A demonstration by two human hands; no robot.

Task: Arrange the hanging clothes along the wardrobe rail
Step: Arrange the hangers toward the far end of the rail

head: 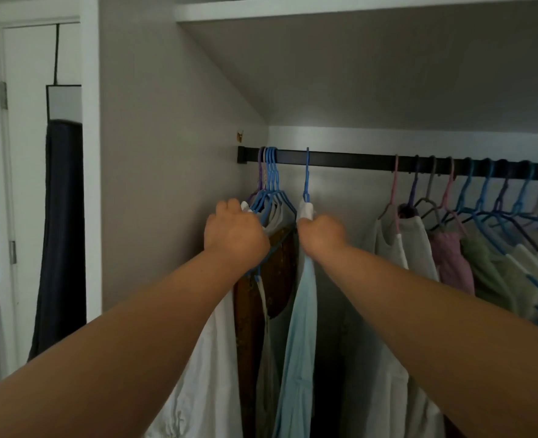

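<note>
A black rail [356, 159] runs across the wardrobe, under a white shelf [324, 9]. All places here are told from the rail.

At the rail's left end, by the wall, hangs a tight bunch of blue hangers [271, 178]. Below them are white clothes [210, 358] and a brown dress [277, 279]. The left hand [236, 232] is just below that bunch. Its fingers are curled over the hanger shoulders and grip them.

A little way along the rail, one blue hanger [307, 175] hangs alone. A light blue top [299, 327] hangs from it. The right hand [323, 232] is just below this hanger. Its fingers are curled and pinch the top's shoulder near the hanger neck.

Next comes a bare stretch of rail. Then, toward the right end, more hangers [470, 191] hang in a row, pink, purple, grey and blue. They hold a cream top [413, 245], a pink top [451, 260] and green clothes [495, 273].

Far left of the rail, past the wall, a dark cloth [60, 232] hangs on a white door [27, 90].
</note>
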